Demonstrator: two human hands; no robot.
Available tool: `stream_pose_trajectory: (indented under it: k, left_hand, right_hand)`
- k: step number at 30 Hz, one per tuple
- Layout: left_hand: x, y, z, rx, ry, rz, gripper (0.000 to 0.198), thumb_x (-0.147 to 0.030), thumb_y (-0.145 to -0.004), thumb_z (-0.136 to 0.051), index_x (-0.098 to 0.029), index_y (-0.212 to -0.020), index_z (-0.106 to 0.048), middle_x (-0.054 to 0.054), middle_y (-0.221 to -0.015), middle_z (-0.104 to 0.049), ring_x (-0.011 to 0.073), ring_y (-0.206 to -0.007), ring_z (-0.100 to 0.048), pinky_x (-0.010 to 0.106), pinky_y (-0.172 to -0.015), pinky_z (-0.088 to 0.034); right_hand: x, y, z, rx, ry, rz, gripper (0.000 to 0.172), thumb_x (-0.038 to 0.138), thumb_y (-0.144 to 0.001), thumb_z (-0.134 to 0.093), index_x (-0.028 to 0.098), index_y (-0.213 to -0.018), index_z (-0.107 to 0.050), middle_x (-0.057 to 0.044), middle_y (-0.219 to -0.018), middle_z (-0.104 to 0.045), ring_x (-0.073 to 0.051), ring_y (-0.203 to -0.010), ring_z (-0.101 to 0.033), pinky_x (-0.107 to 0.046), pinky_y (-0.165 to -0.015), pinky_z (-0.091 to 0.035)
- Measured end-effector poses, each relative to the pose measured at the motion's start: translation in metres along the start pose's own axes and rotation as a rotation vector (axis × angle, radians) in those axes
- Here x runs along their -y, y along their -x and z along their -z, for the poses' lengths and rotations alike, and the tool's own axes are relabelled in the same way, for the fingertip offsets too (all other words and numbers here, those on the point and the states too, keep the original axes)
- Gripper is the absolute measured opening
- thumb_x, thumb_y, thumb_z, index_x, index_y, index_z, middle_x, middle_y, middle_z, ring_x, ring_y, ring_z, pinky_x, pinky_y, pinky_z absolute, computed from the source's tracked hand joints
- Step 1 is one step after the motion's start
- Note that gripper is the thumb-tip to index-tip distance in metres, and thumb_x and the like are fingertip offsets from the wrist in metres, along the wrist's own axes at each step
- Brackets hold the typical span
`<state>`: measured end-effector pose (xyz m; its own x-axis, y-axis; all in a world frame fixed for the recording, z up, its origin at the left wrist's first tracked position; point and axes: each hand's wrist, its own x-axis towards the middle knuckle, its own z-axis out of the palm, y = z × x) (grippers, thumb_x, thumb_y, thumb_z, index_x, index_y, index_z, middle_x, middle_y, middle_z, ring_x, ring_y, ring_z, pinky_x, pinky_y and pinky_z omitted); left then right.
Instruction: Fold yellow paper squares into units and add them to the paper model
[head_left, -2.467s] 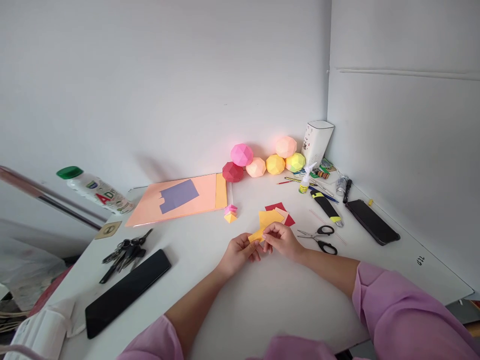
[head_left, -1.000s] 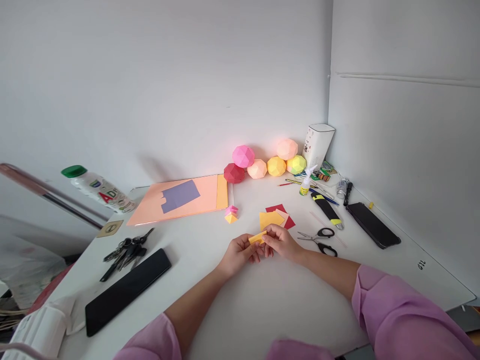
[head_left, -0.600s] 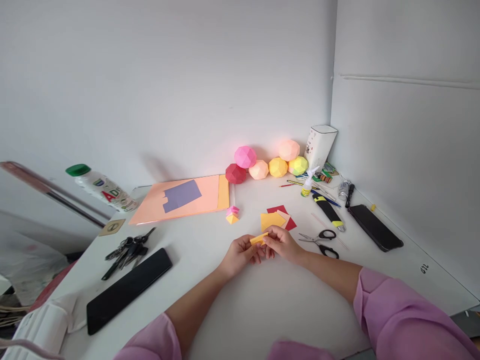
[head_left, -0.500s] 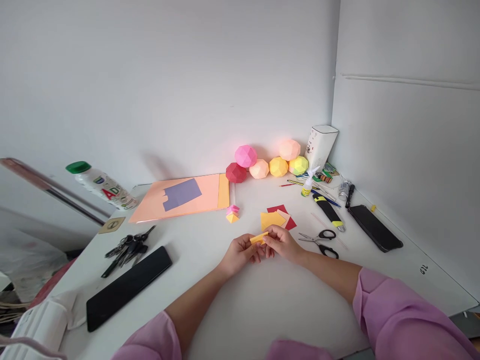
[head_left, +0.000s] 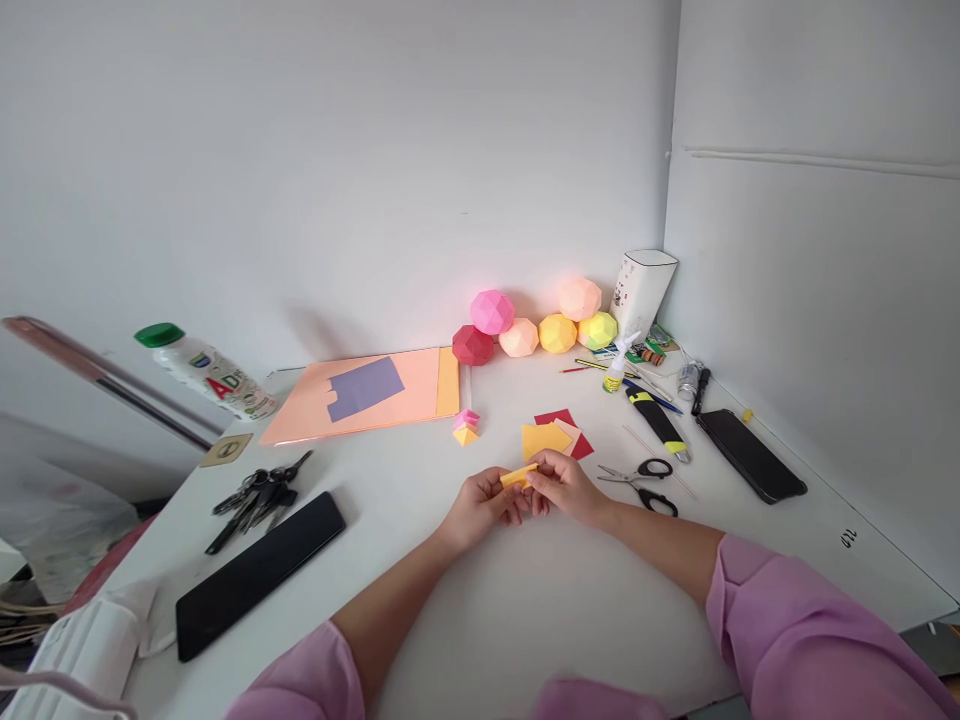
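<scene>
My left hand [head_left: 480, 508] and my right hand [head_left: 566, 486] meet just above the white table [head_left: 540, 620], both pinching a small folded yellow paper [head_left: 519, 475] between fingertips. Right behind them lies a small stack of yellow, cream and red paper squares [head_left: 555, 436]. Two little folded paper pieces, pink and yellow [head_left: 465, 426], sit a bit farther back to the left. Black-handled scissors [head_left: 643, 480] lie just right of my right hand.
Several paper balls [head_left: 536, 322] line the back wall beside a white cup [head_left: 643, 290]. A glue bottle [head_left: 615, 368], pens, a cutter [head_left: 658, 420] and a phone [head_left: 750, 455] lie right. Peach card sheets [head_left: 360, 394], keys [head_left: 259, 492], a black case [head_left: 259, 572] and a bottle [head_left: 206, 372] lie left.
The yellow paper has been folded down from a wider strip into a smaller piece between my fingertips. My hands stay in the same spot; only the camera shifted slightly.
</scene>
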<state>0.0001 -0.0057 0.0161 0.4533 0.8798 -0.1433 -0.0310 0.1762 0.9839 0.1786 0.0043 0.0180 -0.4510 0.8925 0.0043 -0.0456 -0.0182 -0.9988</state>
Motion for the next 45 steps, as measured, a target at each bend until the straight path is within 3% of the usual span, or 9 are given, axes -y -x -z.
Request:
stream_pose_trajectory:
  k: [45]
  left_hand:
    - [-0.003,0.002,-0.001,-0.021,-0.003,0.037,0.027,-0.041,-0.079,-0.059,-0.014,-0.08,-0.057,0.004,-0.068,-0.068,0.0125,-0.053,-0.06,0.024,-0.051,-0.043]
  right_hand:
    - [-0.009,-0.001,0.003,0.032,0.06,0.039,0.02,0.036,-0.085,-0.052,0.016,-0.09,-0.049,0.001,-0.065,-0.06,-0.01,-0.05,-0.057,-0.021,-0.045,-0.044]
